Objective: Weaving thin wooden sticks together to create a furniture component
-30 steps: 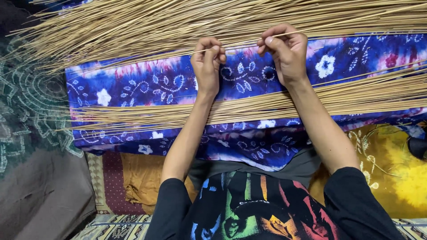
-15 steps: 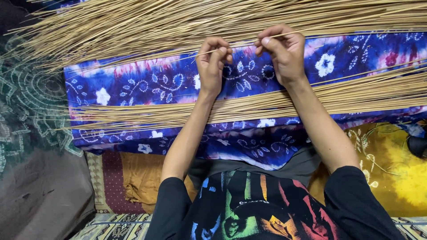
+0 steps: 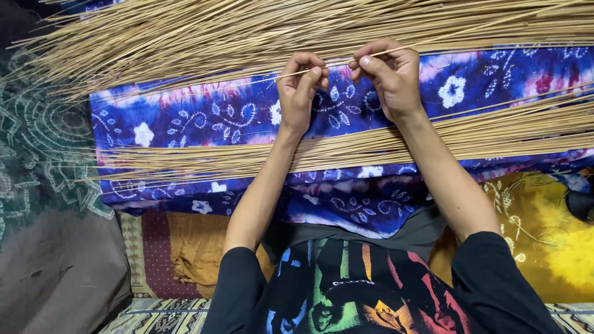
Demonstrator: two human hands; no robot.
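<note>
- Two bare hands worked close together over a blue and purple tie-dye cloth (image 3: 204, 120) printed with white flowers, which was draped across the person's lap.
- The left hand (image 3: 301, 86) had its fingers curled shut, thumb and forefinger pinching a single thin stick (image 3: 337, 62) of pale straw colour.
- The right hand (image 3: 387, 74) pinched the same thin stick a little further along, its fingers likewise folded in around it; the two hands sat just beside each other without clearly touching.
- The stick ran roughly level between the two grips, its ends poking out past each hand, and it was held above the cloth between the two heaps of sticks.
- A big loose pile of sticks (image 3: 260, 31) lay across the far edge of the cloth, fanning out to the left.
- A flatter bundle of sticks (image 3: 495, 130) stretched across the cloth nearer the body, passing beneath both forearms.
- The forearms came out of black sleeves (image 3: 495, 278), and a black shirt with a bright many-coloured print (image 3: 346, 291) filled the bottom of the view.
- A yellow patterned cloth (image 3: 544, 229) lay at the right, and a dark green fabric with a pale swirling design (image 3: 43, 136) lay at the left.
</note>
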